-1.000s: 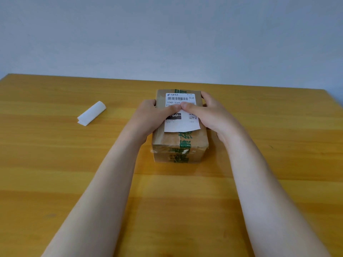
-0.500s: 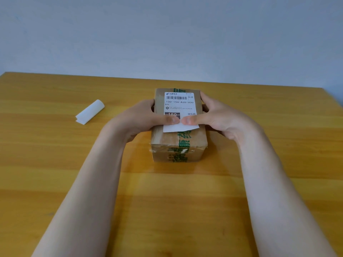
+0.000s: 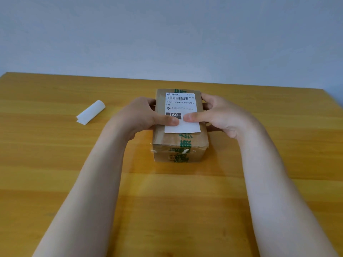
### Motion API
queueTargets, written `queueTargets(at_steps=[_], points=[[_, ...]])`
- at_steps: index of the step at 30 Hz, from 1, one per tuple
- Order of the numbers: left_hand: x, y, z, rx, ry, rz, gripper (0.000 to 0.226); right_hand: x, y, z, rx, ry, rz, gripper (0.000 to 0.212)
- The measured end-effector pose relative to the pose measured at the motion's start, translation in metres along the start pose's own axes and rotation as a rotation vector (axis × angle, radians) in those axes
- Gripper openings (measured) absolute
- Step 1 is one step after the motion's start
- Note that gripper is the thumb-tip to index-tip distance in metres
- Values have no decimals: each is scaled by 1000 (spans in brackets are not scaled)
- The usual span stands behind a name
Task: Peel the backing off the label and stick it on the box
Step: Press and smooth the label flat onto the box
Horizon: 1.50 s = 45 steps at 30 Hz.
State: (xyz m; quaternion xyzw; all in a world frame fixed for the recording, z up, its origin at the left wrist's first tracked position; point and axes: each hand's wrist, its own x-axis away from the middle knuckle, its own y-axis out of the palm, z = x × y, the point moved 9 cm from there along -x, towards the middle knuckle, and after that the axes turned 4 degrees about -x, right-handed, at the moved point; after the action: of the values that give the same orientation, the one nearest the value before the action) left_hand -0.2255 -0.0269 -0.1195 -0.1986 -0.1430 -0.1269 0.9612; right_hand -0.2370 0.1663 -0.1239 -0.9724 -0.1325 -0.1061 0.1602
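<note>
Your wooden table [image 3: 55,182] fills the lower view, with a plain pale wall [image 3: 167,34] behind its far edge. Near the middle of it stands the cardboard box [image 3: 181,145], bound lengthwise with green-printed tape [image 3: 185,143] that runs over the top and down the near face. You have both hands on that box. Your left hand [image 3: 141,115] wraps the left side, fingers hidden behind the far corner, thumb laid across the top. Your right hand [image 3: 220,114] mirrors it on the right side, fingers curled at the far corner, thumb pointing inward. Each hand grasps the box, and both thumbs press down on the label [image 3: 181,108]. The label lies flat on the box top, barcode toward the far end, its blank lower edge nearest you; the two thumb tips nearly meet on its lower half. Well to the left, apart from everything, the curled white backing [image 3: 91,112] rests on the table.
</note>
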Motion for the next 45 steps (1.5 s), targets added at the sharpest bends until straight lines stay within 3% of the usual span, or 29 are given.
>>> queueTargets(at_steps=[5,9,11,18,25,31,39,42,45], points=[[0,-10,3,22,33,230,69,6,-4,-12,60,-64,192,42],[-2,-3,6,-7,57,286,35,6,-2,-12,61,-54,267,44],[-2,0,3,40,36,274,33,5,-2,-11,59,-48,284,48],[-3,4,3,64,46,100,28,5,2,-11,34,-37,109,57],[1,6,7,26,59,2,41,-3,-1,-1,79,-59,24,111],[3,9,6,-5,54,-71,68,2,-1,1,64,-82,-95,102],[7,13,7,2,85,-178,69,3,1,6,-3,-110,-214,113],[6,12,6,-6,64,-140,64,1,-1,8,17,-57,-132,105],[2,10,5,-21,25,-7,38,1,-7,1,39,-5,67,60]])
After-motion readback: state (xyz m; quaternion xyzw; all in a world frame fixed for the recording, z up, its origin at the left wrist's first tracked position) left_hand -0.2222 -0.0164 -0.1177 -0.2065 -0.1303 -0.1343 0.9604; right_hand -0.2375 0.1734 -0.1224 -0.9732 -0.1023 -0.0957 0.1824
